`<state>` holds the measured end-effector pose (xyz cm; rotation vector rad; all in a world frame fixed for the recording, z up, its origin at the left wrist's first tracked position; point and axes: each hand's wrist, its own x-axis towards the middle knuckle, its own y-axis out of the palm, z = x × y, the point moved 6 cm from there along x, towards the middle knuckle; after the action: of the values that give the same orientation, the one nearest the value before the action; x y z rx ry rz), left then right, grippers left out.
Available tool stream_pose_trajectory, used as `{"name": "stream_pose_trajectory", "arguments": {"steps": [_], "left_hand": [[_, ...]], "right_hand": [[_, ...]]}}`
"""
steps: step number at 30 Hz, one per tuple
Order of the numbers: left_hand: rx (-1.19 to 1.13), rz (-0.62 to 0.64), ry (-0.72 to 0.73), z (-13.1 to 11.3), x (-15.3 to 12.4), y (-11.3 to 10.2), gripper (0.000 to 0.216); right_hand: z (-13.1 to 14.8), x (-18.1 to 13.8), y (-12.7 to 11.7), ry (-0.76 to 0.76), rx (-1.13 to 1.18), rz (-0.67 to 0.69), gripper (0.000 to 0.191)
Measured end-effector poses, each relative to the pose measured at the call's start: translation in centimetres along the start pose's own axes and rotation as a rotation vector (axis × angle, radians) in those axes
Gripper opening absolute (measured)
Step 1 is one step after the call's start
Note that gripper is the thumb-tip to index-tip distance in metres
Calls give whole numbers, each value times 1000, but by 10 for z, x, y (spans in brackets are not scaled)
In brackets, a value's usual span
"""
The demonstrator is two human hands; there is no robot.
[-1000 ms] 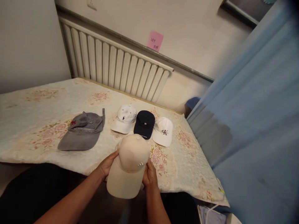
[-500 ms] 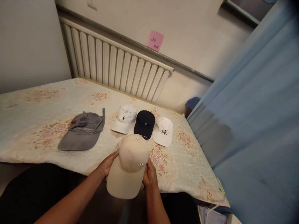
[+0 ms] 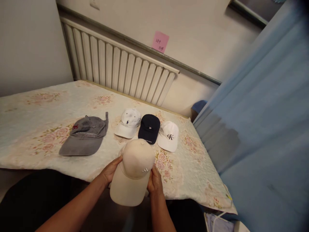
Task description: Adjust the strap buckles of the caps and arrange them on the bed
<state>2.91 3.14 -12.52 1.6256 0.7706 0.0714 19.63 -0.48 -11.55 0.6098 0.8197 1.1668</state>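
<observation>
A beige cap (image 3: pixel 134 170) with a small white logo is held over the near edge of the bed, brim toward me. My left hand (image 3: pixel 110 170) grips its left side and my right hand (image 3: pixel 154 182) grips its right side, fingers wrapped under the crown. Beyond it on the floral bedspread (image 3: pixel 36 129) lie a grey cap (image 3: pixel 84 137), a white cap (image 3: pixel 128 123), a dark navy cap (image 3: pixel 149 128) and a white cap with black letters (image 3: pixel 169 136).
A white radiator (image 3: pixel 118 69) runs along the wall behind the bed, with a pink note (image 3: pixel 160 42) stuck above it. A blue curtain (image 3: pixel 265 122) hangs close on the right. Some light fabric (image 3: pixel 219 222) lies at the bed's lower right corner.
</observation>
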Motion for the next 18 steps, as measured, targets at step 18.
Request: {"name": "stream_pose_trajectory", "arguments": {"steps": [18], "left_hand": [[4,7,14,1,-4,10,61]], "right_hand": [[0,1,-3,-16,-17,-14,30]]}}
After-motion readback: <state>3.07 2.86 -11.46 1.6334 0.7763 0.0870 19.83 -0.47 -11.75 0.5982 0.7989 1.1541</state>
